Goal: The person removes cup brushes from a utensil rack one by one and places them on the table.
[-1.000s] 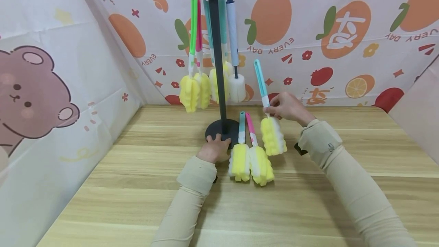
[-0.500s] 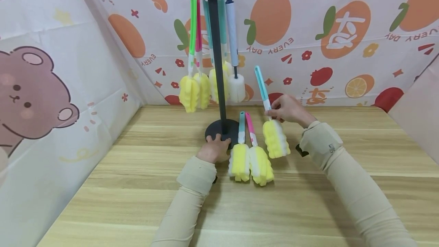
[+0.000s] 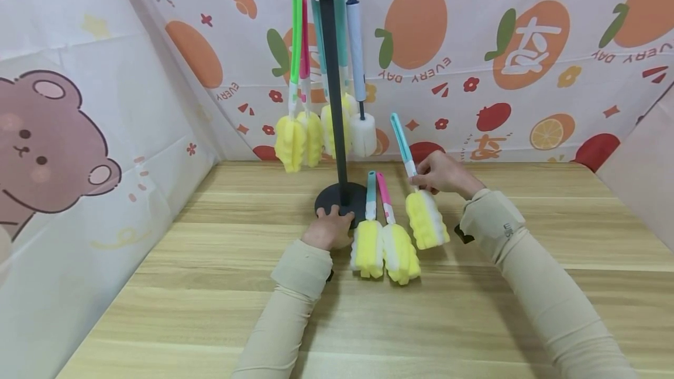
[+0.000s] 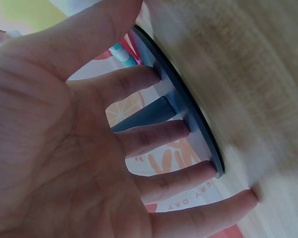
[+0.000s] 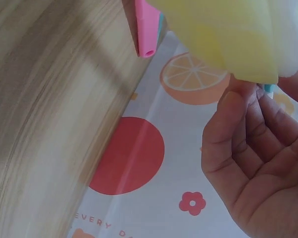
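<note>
Sponge brushes (image 3: 290, 144) are hung from a black stand (image 3: 334, 98), its base (image 3: 357, 199) touched by the spread left grip (image 3: 329, 230). Beside it, two yellow-and-white brushes (image 3: 370, 247) are laid on the desk (image 3: 210, 297); at right, a tilted turquoise-handled brush (image 3: 409, 166) is pinched above its sponge (image 3: 427, 220) by the right grip (image 3: 443, 174).

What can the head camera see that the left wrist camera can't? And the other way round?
Only the head view shows the green-handled brush hanging on the black stand, and the bear picture.

Only the left wrist view shows the palm of the left hand.

Both show that hand's fingers touching the stand's round base, plus the wooden table and fruity cloth.
</note>
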`<move>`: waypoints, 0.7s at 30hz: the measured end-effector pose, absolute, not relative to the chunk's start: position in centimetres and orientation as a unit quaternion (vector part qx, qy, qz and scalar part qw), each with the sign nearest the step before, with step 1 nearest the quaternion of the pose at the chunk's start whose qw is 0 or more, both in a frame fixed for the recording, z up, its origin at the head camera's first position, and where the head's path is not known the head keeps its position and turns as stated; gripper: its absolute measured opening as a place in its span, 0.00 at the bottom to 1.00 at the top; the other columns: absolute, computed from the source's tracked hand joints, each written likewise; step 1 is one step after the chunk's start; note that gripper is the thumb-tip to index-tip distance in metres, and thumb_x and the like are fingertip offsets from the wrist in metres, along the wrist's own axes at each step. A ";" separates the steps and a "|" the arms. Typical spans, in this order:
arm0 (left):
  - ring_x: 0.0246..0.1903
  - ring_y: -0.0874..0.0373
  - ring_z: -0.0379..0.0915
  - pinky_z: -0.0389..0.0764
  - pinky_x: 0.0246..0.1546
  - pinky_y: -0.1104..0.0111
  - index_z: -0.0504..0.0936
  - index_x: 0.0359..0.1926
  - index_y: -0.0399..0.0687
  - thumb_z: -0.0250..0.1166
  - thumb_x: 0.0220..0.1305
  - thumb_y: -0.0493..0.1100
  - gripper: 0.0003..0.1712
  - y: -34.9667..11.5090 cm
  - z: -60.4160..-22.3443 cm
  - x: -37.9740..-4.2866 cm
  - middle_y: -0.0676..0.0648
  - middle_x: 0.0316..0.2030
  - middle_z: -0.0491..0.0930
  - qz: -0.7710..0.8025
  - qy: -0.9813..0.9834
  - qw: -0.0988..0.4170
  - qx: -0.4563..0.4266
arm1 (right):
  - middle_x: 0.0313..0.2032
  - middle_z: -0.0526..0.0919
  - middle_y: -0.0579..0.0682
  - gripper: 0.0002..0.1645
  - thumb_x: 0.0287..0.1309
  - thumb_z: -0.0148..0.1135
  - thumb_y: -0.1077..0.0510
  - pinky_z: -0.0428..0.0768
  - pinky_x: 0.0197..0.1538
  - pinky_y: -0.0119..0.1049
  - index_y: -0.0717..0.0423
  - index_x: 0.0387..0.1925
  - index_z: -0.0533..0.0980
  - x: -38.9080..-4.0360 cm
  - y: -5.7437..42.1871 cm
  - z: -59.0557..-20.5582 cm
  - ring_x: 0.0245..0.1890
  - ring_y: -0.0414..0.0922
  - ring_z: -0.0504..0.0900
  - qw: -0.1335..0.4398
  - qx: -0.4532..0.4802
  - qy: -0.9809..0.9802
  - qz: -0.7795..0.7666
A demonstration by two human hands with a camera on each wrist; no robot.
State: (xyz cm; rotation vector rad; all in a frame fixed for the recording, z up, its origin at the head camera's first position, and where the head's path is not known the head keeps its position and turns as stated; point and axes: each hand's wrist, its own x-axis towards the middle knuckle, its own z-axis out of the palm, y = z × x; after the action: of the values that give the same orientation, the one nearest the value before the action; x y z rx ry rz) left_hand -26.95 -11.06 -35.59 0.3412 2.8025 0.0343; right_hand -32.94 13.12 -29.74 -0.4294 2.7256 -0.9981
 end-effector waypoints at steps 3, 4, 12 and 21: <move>0.52 0.36 0.52 0.74 0.40 0.50 0.61 0.65 0.54 0.55 0.63 0.51 0.31 -11.0 -35.5 -26.9 0.35 0.60 0.58 0.013 0.980 0.157 0.120 | 0.19 0.76 0.52 0.11 0.55 0.61 0.57 0.75 0.24 0.33 0.64 0.28 0.80 -32.9 13.2 -29.9 0.19 0.45 0.72 0.109 -0.149 0.924 -0.334; 0.52 0.36 0.52 0.74 0.40 0.50 0.61 0.65 0.54 0.55 0.63 0.51 0.31 -11.0 -35.6 -26.9 0.35 0.60 0.58 0.013 0.980 0.157 0.120 | 0.19 0.76 0.52 0.11 0.55 0.61 0.57 0.75 0.24 0.33 0.64 0.29 0.80 -32.9 13.2 -30.0 0.19 0.44 0.72 0.110 -0.151 0.924 -0.333; 0.51 0.36 0.53 0.74 0.40 0.51 0.61 0.65 0.53 0.55 0.62 0.51 0.31 -11.1 -35.5 -26.9 0.35 0.60 0.58 0.010 0.980 0.155 0.121 | 0.19 0.77 0.52 0.12 0.55 0.60 0.58 0.76 0.25 0.35 0.66 0.29 0.80 -32.9 13.4 -30.3 0.18 0.44 0.72 0.114 -0.157 0.919 -0.342; 0.52 0.36 0.53 0.74 0.40 0.50 0.61 0.65 0.54 0.55 0.62 0.51 0.31 -11.1 -35.6 -27.0 0.35 0.60 0.58 0.009 0.980 0.158 0.120 | 0.18 0.77 0.51 0.12 0.55 0.60 0.57 0.76 0.26 0.34 0.64 0.27 0.80 -32.8 13.6 -30.9 0.19 0.43 0.72 0.127 -0.160 0.923 -0.325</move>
State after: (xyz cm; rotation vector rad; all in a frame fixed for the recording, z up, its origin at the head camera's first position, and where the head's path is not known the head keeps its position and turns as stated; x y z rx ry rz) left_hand -26.95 -11.10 -35.55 0.3433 2.8030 0.0245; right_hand -32.84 13.55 -30.89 -0.4661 2.6871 -0.9450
